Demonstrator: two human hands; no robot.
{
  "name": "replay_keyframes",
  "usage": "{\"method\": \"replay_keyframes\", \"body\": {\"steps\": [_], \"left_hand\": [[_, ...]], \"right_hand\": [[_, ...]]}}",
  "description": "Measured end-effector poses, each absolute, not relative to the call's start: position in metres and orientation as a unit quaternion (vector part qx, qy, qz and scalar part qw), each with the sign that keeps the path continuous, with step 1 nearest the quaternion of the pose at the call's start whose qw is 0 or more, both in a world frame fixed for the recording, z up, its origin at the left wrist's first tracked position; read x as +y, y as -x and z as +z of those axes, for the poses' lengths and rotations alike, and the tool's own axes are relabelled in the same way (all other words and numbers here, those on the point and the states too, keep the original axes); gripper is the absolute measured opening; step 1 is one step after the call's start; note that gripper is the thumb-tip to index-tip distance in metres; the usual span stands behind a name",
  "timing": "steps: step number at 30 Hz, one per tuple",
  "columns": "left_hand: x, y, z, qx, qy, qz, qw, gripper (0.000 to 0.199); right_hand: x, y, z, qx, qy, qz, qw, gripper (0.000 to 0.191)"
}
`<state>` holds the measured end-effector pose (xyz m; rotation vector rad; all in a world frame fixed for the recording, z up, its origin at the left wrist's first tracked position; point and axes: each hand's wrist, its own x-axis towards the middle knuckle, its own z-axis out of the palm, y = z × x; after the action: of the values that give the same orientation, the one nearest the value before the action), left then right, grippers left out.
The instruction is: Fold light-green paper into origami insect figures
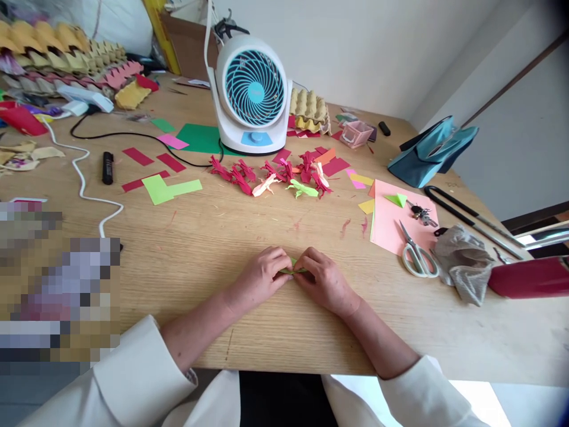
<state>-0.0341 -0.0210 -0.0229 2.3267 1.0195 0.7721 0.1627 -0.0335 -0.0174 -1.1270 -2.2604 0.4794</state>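
Note:
Between my two hands is a small green paper piece (294, 268), mostly covered by fingers. My left hand (262, 276) pinches its left end, and my right hand (325, 281) pinches the other end. The hands almost touch, just above the wooden table (200, 231). Beyond them lie several folded paper figures: red ones (242, 178), pale ones (265, 185) and a light green one (303, 189).
A white and blue fan (253, 95) stands at the back. White-handled scissors (418, 255) and pink sheets (383, 219) lie at the right, near a grey cloth (462, 261). A black marker (107, 168) and a green paper (166, 190) are at the left.

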Motion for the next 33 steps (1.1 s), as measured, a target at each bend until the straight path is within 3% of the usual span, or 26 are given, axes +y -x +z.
{"method": "replay_keyframes", "body": {"steps": [26, 33], "left_hand": [[-0.0231, 0.0288, -0.0160, 0.448, -0.799, 0.277, 0.292, 0.018], [-0.0261, 0.0255, -0.0134, 0.469, -0.809, 0.246, 0.256, 0.013]], "right_hand": [[-0.0371, -0.1603, -0.0121, -0.818, 0.482, 0.220, 0.225, 0.006], [-0.0364, -0.1633, -0.0106, -0.818, 0.475, 0.234, 0.227, 0.007]]}}
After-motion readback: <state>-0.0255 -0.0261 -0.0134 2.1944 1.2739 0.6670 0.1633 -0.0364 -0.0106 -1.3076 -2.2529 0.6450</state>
